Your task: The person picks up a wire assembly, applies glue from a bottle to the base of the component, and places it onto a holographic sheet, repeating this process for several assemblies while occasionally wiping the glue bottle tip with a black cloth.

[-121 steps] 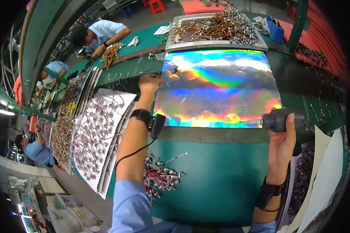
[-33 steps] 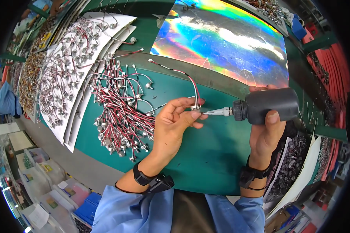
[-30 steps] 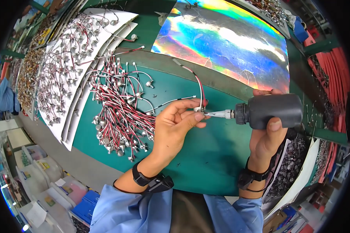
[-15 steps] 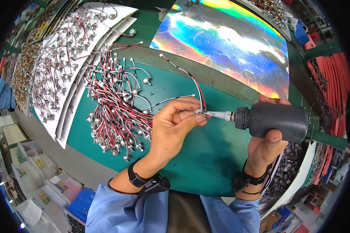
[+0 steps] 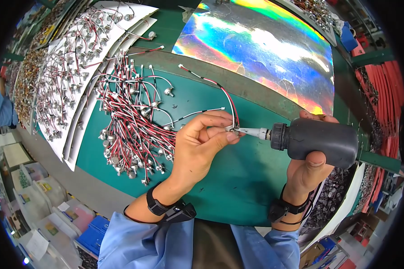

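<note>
Between the thumb and fingers of my left hand (image 5: 201, 145) is a small metal potentiometer, largely hidden by the fingertips. Its red, black and white wire lead (image 5: 224, 91) rises from the grip and curves up to the left, ending in a small white connector. My right hand (image 5: 307, 172) is wrapped round a black squeeze bottle (image 5: 323, 141) lying sideways, its pale tapered nozzle (image 5: 256, 132) pointing left. The nozzle's tip meets the potentiometer, or almost does, at my left fingertips. Left of my left hand lies a big heap of wired potentiometers (image 5: 137, 121).
The work surface is a green mat (image 5: 238, 197). Beyond it lies a shiny rainbow foil sheet (image 5: 260, 49). White boards (image 5: 72, 148) covered with wired parts stand at the left. Dark small parts (image 5: 330, 197) fill a spot at the right, near red strips (image 5: 384, 98). Plastic bins (image 5: 49, 193) sit lower left.
The wire lead's free end has swung slightly left. Both hands keep nearly the same place, with the bottle nozzle still at the potentiometer.
</note>
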`<state>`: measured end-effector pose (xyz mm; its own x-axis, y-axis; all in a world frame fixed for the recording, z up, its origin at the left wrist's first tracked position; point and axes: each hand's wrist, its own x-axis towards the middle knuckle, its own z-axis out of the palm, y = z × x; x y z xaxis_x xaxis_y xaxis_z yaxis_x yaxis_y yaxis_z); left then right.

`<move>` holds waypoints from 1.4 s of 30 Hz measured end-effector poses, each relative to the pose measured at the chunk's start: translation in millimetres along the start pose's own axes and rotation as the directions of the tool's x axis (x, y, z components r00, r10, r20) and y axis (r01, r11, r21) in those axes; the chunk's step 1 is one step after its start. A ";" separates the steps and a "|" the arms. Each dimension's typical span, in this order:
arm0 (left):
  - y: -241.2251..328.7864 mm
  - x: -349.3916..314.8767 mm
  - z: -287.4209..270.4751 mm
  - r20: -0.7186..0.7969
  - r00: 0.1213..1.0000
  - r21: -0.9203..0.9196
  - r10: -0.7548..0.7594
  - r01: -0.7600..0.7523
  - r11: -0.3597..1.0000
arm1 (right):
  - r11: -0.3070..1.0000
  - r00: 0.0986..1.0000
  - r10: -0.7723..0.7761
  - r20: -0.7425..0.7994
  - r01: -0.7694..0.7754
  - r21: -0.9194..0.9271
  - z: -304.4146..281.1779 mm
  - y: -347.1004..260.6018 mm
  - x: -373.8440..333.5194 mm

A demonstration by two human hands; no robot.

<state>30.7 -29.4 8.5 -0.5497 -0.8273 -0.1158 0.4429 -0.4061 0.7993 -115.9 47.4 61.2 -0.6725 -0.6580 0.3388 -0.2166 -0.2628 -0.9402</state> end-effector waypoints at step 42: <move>-1.6 0.0 0.8 0.025 0.999 -0.063 -0.020 0.022 0.998 | 0.999 0.999 -0.048 -0.009 0.047 -0.021 -4.9 0.1 4.0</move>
<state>29.4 -28.4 7.6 -0.5763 -0.8089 -0.1168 0.4744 -0.4475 0.7581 -122.0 48.2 62.3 -0.6679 -0.6383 0.3829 -0.2629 -0.2790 -0.9236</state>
